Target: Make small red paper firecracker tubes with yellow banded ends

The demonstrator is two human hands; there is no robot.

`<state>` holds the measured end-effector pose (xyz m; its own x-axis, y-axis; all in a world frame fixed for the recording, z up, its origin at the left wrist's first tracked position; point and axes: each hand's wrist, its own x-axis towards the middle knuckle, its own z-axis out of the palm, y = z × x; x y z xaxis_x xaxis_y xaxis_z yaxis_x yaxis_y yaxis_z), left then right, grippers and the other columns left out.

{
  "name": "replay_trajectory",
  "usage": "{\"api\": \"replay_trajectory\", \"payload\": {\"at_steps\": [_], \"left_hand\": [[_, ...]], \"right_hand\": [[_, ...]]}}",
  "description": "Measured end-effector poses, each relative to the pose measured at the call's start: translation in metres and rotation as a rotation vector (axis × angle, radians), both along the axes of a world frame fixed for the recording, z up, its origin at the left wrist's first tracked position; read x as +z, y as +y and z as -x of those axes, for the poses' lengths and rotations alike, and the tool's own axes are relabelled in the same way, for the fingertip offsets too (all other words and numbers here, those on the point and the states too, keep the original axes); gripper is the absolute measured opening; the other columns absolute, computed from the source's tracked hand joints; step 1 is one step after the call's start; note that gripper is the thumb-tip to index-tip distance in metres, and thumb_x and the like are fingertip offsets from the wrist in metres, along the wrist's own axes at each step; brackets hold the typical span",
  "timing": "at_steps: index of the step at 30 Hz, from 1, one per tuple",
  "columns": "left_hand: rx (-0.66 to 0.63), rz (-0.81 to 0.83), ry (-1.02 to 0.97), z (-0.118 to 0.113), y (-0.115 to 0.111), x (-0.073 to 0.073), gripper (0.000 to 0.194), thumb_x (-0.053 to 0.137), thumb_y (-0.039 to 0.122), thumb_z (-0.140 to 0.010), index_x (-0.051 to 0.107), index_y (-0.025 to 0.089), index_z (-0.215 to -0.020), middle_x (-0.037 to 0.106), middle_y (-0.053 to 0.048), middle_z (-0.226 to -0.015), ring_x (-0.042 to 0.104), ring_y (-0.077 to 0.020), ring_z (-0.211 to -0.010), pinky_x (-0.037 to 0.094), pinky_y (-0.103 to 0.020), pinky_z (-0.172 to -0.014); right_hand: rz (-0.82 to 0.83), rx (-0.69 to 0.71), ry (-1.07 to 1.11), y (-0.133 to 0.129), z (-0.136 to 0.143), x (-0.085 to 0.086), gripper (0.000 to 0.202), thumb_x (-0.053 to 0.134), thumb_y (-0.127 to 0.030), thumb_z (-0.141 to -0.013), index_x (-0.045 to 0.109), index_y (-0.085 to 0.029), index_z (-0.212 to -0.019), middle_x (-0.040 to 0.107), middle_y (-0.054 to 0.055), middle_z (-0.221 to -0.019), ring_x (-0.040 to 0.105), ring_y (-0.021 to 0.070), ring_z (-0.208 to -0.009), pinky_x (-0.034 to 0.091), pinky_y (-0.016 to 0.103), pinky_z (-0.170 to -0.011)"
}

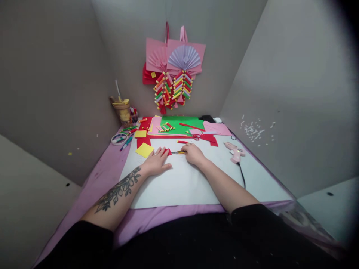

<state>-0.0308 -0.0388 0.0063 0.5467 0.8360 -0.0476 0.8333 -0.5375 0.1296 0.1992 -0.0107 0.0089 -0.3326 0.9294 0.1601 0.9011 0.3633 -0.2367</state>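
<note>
My left hand [157, 162] lies flat on the white sheet [179, 183], fingers spread, its fingertips over a small piece of red paper [168, 151]. A yellow paper square [144, 150] sits just beyond it on the left. My right hand [194, 154] is closed around the yellow end of a slim craft knife [177, 152], whose grey metal part points left toward the red paper. The knife lies low along the sheet, and its tip is too small to make out. A short red paper roll [183, 142] rests just past my right fingers.
Red scissors [195, 137] lie by red paper [210, 139] at the back. A pink glue gun [234, 152] with a black cord is on the right. Tape [119, 139], pens [126, 142] and a pot [122, 112] stand left. Paper decorations [183, 59] hang on the wall.
</note>
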Motion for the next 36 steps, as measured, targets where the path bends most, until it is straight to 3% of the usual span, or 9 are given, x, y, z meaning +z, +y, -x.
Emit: {"api": "replay_trajectory", "payload": {"at_steps": [11, 25, 32, 34, 36], "left_hand": [[0.119, -0.023, 0.02, -0.012, 0.0, 0.013, 0.051, 0.024, 0.038, -0.091, 0.036, 0.021, -0.138, 0.036, -0.009, -0.145, 0.034, -0.0269, -0.131, 0.034, -0.043, -0.1], [0.092, -0.035, 0.106, -0.013, 0.001, 0.017, 0.052, 0.028, 0.026, -0.087, 0.034, 0.022, -0.138, 0.036, -0.008, -0.145, 0.037, -0.028, -0.129, 0.038, -0.046, -0.096], [0.09, -0.002, 0.19, -0.011, 0.007, 0.021, 0.053, 0.032, 0.022, -0.086, 0.032, 0.027, -0.139, 0.032, -0.005, -0.147, 0.037, -0.0248, -0.129, 0.039, -0.041, -0.096], [0.074, 0.012, 0.227, -0.01, 0.011, 0.025, 0.054, 0.037, 0.021, -0.084, 0.034, 0.03, -0.137, 0.037, -0.005, -0.144, 0.046, -0.0251, -0.123, 0.042, -0.039, -0.09], [0.064, 0.008, 0.258, -0.009, 0.014, 0.03, 0.05, 0.037, 0.022, -0.084, 0.04, 0.03, -0.133, 0.053, -0.008, -0.131, 0.056, -0.0257, -0.108, 0.044, -0.037, -0.082]], "right_hand": [[0.002, 0.117, 0.073, 0.005, 0.006, -0.006, 0.034, 0.046, -0.011, -0.083, 0.067, -0.025, -0.105, 0.061, 0.006, -0.102, 0.049, 0.0193, -0.1, 0.036, 0.029, -0.09], [0.012, 0.158, 0.141, 0.007, 0.006, -0.011, 0.034, 0.049, -0.008, -0.081, 0.069, -0.021, -0.105, 0.062, 0.007, -0.097, 0.053, 0.0194, -0.094, 0.039, 0.029, -0.088], [0.032, 0.164, 0.157, 0.006, 0.0, -0.012, 0.033, 0.049, -0.008, -0.081, 0.07, -0.021, -0.102, 0.062, 0.008, -0.093, 0.054, 0.0197, -0.092, 0.04, 0.03, -0.086], [0.031, 0.155, 0.158, 0.005, 0.0, -0.012, 0.034, 0.049, -0.007, -0.08, 0.07, -0.021, -0.102, 0.062, 0.008, -0.094, 0.054, 0.0199, -0.092, 0.041, 0.03, -0.086], [0.033, 0.145, 0.154, 0.005, 0.0, -0.011, 0.035, 0.049, -0.006, -0.079, 0.07, -0.022, -0.102, 0.062, 0.007, -0.095, 0.054, 0.02, -0.093, 0.041, 0.03, -0.086]]}}
